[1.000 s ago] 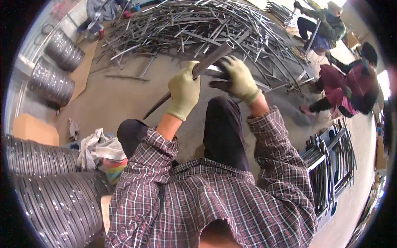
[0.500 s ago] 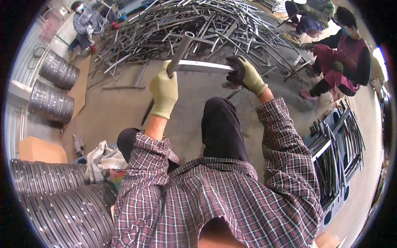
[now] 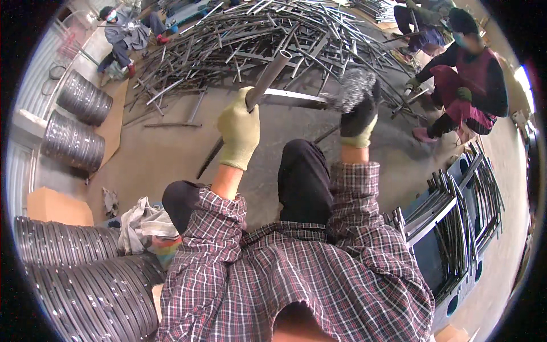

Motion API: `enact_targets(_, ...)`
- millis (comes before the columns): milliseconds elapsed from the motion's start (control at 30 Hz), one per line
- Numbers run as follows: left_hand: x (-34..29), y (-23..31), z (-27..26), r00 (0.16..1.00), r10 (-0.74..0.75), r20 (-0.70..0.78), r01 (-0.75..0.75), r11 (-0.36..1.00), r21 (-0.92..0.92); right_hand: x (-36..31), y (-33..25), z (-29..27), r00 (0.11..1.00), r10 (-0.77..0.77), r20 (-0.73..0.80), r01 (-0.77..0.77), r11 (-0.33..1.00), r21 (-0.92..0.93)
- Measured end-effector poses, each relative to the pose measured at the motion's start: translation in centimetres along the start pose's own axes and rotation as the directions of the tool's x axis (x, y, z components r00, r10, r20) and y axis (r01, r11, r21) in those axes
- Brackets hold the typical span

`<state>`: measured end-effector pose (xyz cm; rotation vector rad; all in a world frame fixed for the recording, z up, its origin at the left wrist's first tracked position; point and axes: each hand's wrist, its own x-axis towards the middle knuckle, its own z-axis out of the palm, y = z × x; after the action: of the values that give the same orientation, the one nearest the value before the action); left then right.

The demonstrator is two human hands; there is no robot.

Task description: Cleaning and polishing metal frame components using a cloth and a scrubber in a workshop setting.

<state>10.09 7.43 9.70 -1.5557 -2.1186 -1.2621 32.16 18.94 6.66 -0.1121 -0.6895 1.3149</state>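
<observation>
My left hand (image 3: pixel 238 130), in a pale yellow-green glove, is closed round a grey metal tube (image 3: pixel 269 80). The tube slants up and away, its round open end on top, and its dark lower part comes out below my wrist. A flat, shiny bar (image 3: pixel 297 95) runs from the tube toward the right. At the bar's far end is my right hand (image 3: pixel 363 119), in a glove with black-coated fingers. It is closed on a silvery tangled steel wool pad (image 3: pixel 354 88), which is blurred and hides the bar's tip.
Beyond my hands lies a large heap of metal tube pieces (image 3: pixel 256 43). Dark coiled bundles (image 3: pixel 94 290) stand at left. Blue crates (image 3: pixel 427 259) with black bars are at right. Co-workers sit at right (image 3: pixel 476 80) and far left (image 3: pixel 125 37).
My left hand and the tube have shifted slightly right. My right hand has moved right and turned upright, bringing the steel wool pad into fuller view at the bar's end.
</observation>
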Motion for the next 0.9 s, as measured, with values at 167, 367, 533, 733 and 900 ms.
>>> enact_targets(167, 0.2, 0.9, -0.2, 0.99, -0.117, 0.082, 0.107, 0.988, 0.114, -7.3, 3.5, 11.6, 0.981, -0.063, -0.183, -0.001, 0.945, -0.328)
enact_targets(367, 1.0, 0.3, -1.4, 0.958, -0.232, 0.167, 0.233, 0.972, 0.016, -12.5, 5.6, 11.8, 0.973, 0.016, 0.231, 0.145, 0.737, -0.66)
enact_targets(533, 0.3, -2.3, 0.1, 0.977, -0.175, 0.12, 0.173, 0.985, 0.027, -12.3, 6.1, 9.6, 0.923, 0.177, 0.341, 0.191, 0.559, -0.807)
enact_targets(733, -0.4, -0.4, -0.9, 0.996, -0.09, 0.017, 0.09, 0.995, 0.03, -10.0, 1.7, 8.6, 0.984, 0.178, 0.02, -0.124, 0.76, -0.638)
enact_targets(900, -0.4, -0.1, -0.7, 0.993, -0.098, 0.063, 0.094, 0.993, 0.065, -5.3, -0.4, 11.6, 0.951, -0.271, 0.151, 0.302, 0.701, -0.645)
